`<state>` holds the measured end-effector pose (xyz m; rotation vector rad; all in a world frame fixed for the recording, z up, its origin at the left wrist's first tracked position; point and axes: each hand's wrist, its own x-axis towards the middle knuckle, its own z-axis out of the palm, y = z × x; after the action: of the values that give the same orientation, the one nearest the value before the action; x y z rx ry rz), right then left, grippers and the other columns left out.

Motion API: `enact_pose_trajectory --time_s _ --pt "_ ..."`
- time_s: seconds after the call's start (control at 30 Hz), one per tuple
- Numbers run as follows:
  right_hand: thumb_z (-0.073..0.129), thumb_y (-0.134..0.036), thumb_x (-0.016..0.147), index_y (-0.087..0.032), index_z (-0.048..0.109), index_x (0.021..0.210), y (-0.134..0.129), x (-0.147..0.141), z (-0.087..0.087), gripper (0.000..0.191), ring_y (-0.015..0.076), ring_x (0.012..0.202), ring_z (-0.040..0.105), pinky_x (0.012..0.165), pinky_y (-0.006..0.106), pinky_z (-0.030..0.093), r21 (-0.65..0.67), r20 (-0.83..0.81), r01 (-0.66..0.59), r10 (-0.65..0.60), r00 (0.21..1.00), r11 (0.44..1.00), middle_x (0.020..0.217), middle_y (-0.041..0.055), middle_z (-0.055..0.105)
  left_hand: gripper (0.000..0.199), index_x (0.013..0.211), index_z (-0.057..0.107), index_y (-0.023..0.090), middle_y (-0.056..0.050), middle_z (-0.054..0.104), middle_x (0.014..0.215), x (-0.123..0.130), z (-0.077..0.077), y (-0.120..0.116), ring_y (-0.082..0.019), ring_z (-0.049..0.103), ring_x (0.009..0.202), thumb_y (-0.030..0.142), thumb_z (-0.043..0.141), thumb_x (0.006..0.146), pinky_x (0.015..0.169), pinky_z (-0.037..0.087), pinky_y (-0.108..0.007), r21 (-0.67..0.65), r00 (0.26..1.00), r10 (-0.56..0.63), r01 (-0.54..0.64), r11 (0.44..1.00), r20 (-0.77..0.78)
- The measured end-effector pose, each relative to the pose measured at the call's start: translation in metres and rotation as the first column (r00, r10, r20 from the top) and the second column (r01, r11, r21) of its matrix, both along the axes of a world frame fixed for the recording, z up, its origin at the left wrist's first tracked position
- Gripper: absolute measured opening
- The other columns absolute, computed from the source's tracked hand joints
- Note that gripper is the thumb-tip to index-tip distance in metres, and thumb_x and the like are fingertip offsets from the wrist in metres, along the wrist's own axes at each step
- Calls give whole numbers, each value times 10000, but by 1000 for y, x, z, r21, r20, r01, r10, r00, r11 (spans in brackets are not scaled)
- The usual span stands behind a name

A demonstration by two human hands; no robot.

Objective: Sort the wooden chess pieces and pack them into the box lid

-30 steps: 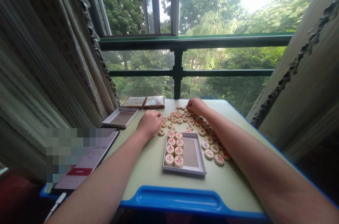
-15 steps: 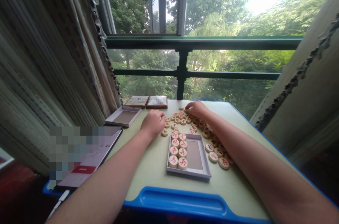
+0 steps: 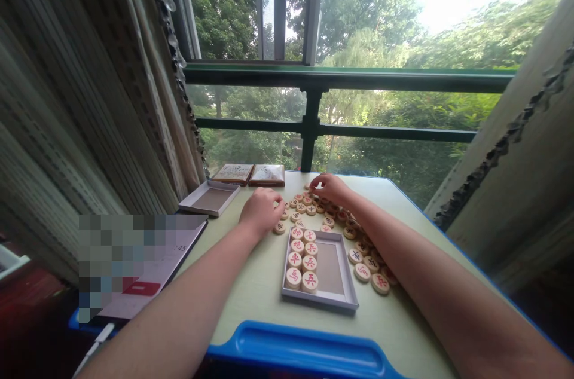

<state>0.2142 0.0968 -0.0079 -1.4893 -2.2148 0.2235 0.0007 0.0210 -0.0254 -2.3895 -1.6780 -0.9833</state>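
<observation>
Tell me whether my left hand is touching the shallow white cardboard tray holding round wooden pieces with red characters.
Apart: the head view shows pale green tabletop and a loose round wooden piece between your left hand and the tray.

Looks like a home, window side; enclosed balcony or ordinary room, can't tell which. Evidence: long left curtain (image 3: 103,68) with ruffled dark trim, similar right curtain (image 3: 515,146), metal window frame (image 3: 315,8) between them, green railing (image 3: 381,78) across the opening, leafy trees (image 3: 368,8) outside. Small pale-topped table (image 3: 251,283) with blue edging and molded blue trough (image 3: 309,348). Domestic clutter on it: xiangqi pieces (image 3: 356,256), tablet (image 3: 164,259), white cable (image 3: 96,344) beside that.
</observation>
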Motion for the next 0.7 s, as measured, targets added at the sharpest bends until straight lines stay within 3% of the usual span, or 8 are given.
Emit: enact_pose_trajectory --time_s 0.37,0.53,0.63,0.7 --pt "613 -145 622 -185 711 886 -3 3 1 284 123 693 560 607 197 422 -151 -73 60 -72 995 987 848 25 664 219 660 655 176 -54 682 786 5 4 -7 -190 606 794 261 480 759 746 471 -292 -34 998 11 -9 999 56" --pt "558 -200 687 -207 710 927 -3 1 8 284 132 659 575 608 221 436 -199 -109 69 -92 990 978 839 16 684 212 670 654 177 -53 683 798 7 4 -7 -177 613 773 259 484 767 724 473 -277 -52 994 2 3 999 109" --pt "551 -233 739 -228 684 1012 0 -1 6 304 177 860 594 791 266 438 -110 -13 26 -27 1000 994 1025 24 664 200 678 653 178 -52 680 802 8 5 -6 -180 611 797 250 488 767 741 473 -277 -30 993 -2 6 1000 114" --pt "534 -264 785 -235 674 1042 1 -2 2 294 206 1038 532 943 304 358 -60 96 -28 34 995 998 1130 27 630 197 677 651 175 -54 678 801 7 5 -6 -186 606 815 244 489 765 763 470 -283 -14 995 -7 9 1000 102"
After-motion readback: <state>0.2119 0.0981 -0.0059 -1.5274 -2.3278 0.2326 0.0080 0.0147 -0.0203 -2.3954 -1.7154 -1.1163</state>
